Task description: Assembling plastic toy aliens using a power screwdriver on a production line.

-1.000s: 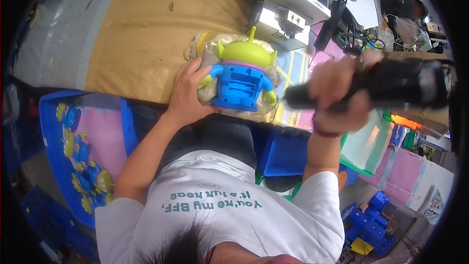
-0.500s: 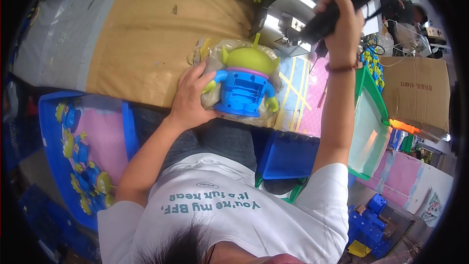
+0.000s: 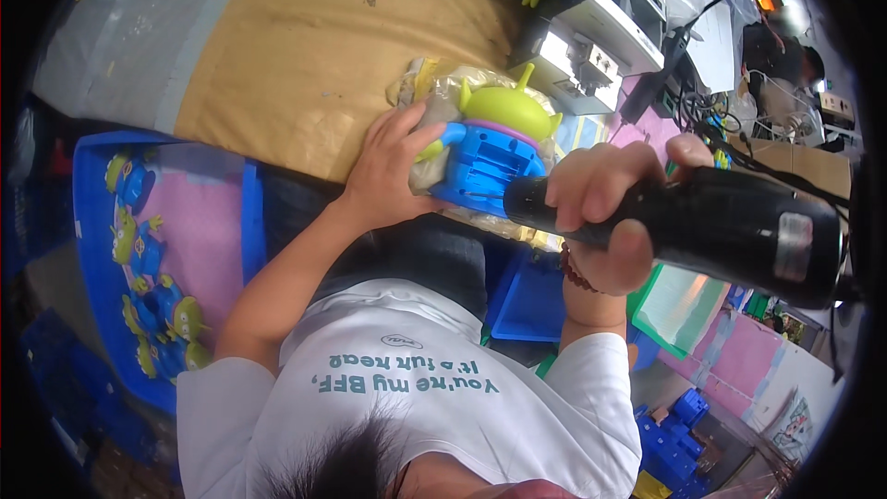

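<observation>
A toy alien figure (image 3: 499,155) with a green head, one antenna and a blue body lies back side up on crumpled plastic wrapping (image 3: 450,92). Its open battery compartment faces me. My left hand (image 3: 393,164) grips the figure's left side, with fingers above and thumb below. My right hand (image 3: 614,212) is wrapped round a black electric screwdriver (image 3: 730,226). The tool lies across the figure's lower right, its front end over the blue body. A thin bit reaches onto the back panel; whether it touches a screw I cannot tell.
A blue bin (image 3: 249,222) at the left holds several similar figures (image 3: 162,323) on pink sheet. Brown paper (image 3: 305,55) covers the table. White boxes with sockets (image 3: 591,65) and cables stand at the back right. Another blue bin (image 3: 536,300) sits below the table edge. A person (image 3: 785,60) is far right.
My right hand has brought the screwdriver down from the upper right onto the figure's back. My left hand keeps its grip. The whole view has shifted a little.
</observation>
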